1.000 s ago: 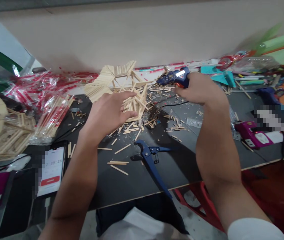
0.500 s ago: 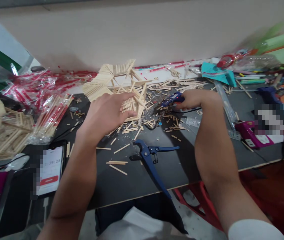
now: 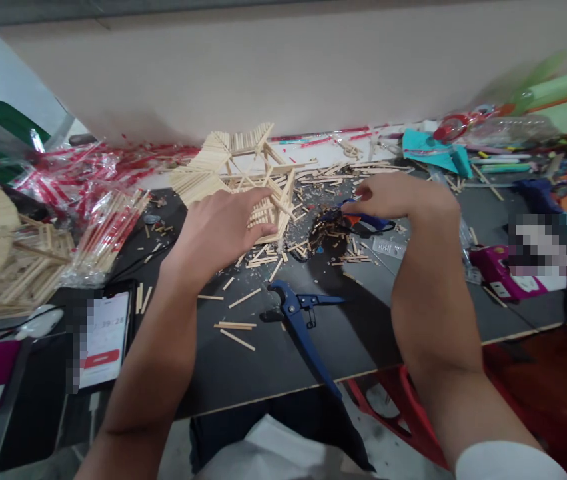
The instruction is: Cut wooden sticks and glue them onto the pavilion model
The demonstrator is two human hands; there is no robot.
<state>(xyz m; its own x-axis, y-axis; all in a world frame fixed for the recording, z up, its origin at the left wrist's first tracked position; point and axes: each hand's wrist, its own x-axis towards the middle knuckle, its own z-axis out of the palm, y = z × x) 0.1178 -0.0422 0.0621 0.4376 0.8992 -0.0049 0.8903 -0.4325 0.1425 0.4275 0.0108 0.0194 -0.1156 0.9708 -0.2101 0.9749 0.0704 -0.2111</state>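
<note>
Left hand (image 3: 216, 230) flat and open, fingers spread against the near face of the stick frame (image 3: 243, 177), bracing it on the table (image 3: 263, 373). Right hand (image 3: 396, 200) closed around the glue gun (image 3: 363, 220), which lies low over the scrap pile (image 3: 326, 243) just right of the frame, nozzle pointing left toward it. Cutter (image 3: 300, 320) lies near the table edge, between my arms; phone (image 3: 100, 337) far left. For the glue step, my read: hold the frame square with the left palm, fingertips clear of the joint, put the nozzle right on the stick crossing, squeeze a small bead. Watch the cord so it doesn't drag loose sticks in.
</note>
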